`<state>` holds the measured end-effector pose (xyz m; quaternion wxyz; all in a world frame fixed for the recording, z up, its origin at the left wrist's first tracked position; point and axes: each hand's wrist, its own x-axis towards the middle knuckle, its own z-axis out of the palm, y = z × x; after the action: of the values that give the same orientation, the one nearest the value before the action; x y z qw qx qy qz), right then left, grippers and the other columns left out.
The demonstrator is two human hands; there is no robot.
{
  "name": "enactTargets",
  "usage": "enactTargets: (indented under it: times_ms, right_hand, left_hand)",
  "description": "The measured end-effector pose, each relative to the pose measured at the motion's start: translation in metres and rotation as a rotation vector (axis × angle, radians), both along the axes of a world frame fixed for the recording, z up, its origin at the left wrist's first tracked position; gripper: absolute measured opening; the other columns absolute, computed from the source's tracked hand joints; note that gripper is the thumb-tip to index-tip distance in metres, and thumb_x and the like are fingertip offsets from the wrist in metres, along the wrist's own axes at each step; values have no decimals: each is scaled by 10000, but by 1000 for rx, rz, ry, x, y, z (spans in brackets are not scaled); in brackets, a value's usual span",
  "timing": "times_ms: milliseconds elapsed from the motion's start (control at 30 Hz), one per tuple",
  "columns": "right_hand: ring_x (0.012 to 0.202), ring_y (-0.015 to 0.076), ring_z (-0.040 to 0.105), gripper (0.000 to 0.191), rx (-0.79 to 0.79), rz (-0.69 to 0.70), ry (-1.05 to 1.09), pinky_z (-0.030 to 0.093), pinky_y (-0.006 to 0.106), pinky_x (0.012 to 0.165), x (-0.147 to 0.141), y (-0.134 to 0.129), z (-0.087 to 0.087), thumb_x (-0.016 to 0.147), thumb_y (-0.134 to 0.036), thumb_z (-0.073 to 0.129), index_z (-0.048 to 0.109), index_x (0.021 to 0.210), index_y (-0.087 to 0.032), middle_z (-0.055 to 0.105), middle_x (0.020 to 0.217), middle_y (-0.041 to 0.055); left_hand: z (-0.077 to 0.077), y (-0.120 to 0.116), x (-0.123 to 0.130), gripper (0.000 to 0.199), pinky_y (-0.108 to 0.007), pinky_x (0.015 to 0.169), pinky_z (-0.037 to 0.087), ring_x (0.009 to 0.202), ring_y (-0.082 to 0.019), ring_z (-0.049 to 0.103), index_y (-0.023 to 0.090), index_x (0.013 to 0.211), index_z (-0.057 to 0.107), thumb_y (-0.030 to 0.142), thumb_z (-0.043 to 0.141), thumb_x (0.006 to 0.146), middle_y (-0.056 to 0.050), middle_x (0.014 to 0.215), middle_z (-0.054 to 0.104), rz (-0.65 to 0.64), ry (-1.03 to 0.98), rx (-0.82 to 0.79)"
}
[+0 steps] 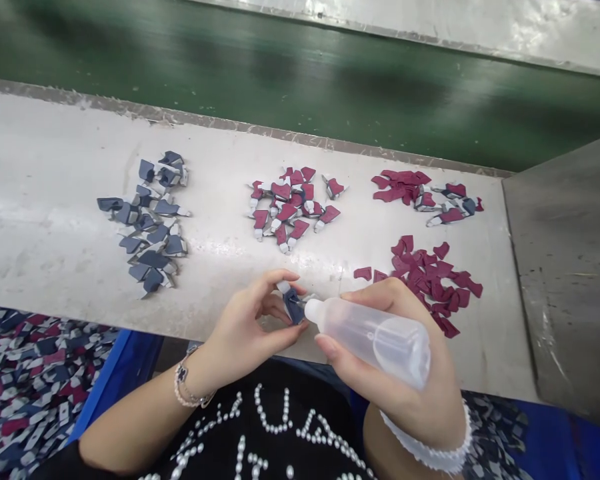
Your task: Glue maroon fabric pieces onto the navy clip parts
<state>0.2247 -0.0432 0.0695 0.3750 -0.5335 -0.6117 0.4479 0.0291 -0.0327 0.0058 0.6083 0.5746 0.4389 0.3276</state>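
My left hand (245,327) pinches a small navy fabric-and-white piece (293,305) between thumb and fingertips. My right hand (395,360) grips a translucent plastic squeeze bottle (373,339), tilted on its side, with its rounded nozzle touching or almost touching the navy piece. On the pale metal bench (55,200) in front of my hands lie a pile of navy pieces (153,223), a pile of maroon-and-white pieces (290,207), and a heap of plain maroon pieces (430,280). The bottle hides part of that maroon heap's near side.
Further right lies a smaller pile of maroon and navy pieces (420,197). A green conveyor belt (280,73) runs beyond the bench. Blue bins of mixed pieces (30,380) sit low on both sides of me. A grey metal panel (565,267) stands at the right.
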Motion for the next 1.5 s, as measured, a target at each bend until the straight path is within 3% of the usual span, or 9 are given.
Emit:
enactTargets:
  times_ms: [400,600,767,900,1200,1367,1500]
  right_hand:
    - [592,111,617,205,51,30,-88,491,202,507,-4,0,0,835,-274,758,571,903,-231,622,752,-42]
    - [642,133,659,204,118,-21,-135,529,224,570,-5,-1,3,849,-265,750,595,982,-257,653,793,-36]
    - [612,113,653,224,82,60,-102,517,205,544,-6,-2,4,834,-271,758,575,961,-246,655,771,-50]
    - [636,85,651,212,99,21,-122,512,174,575,-6,-1,3,859,-267,744,560,965,-267,645,779,-76]
    - [673,129,681,227,97,53,-121,530,213,570,-7,-2,3,856,-272,746,561,985,-249,670,806,-42]
    - [542,114,610,168,62,126,-126,498,229,493,-5,0,8,859,-260,726,567,909,-240,627,701,-51]
    - [602,127,651,180,49,84,-111,519,228,517,-3,0,9,859,-283,734,575,934,-244,645,764,-37]
  left_hand:
    - [1,0,1,532,-224,711,599,698,-87,666,299,1253,497,193,765,806,-25,1072,675,-15,-8,29]
    - [1,0,-1,517,-217,716,597,725,-90,675,301,1255,494,176,742,819,-32,1115,663,-10,-2,29]
    - [1,0,-1,503,-215,672,591,663,-87,653,287,1238,511,225,765,809,-43,1069,682,-8,-15,36]
    - [1,0,0,498,-228,684,596,682,-97,662,281,1239,513,193,752,812,-48,1083,678,5,-9,49]
    - [2,2,-2,528,-254,704,606,699,-110,671,282,1247,511,181,769,797,-45,1093,687,9,-17,29]
    - [1,2,-2,571,-219,705,591,697,-86,666,325,1243,511,83,747,784,-9,1122,674,-4,-4,22]
    - [2,2,-2,536,-209,710,590,700,-80,662,310,1238,514,125,758,798,-14,1110,674,-25,-12,41]
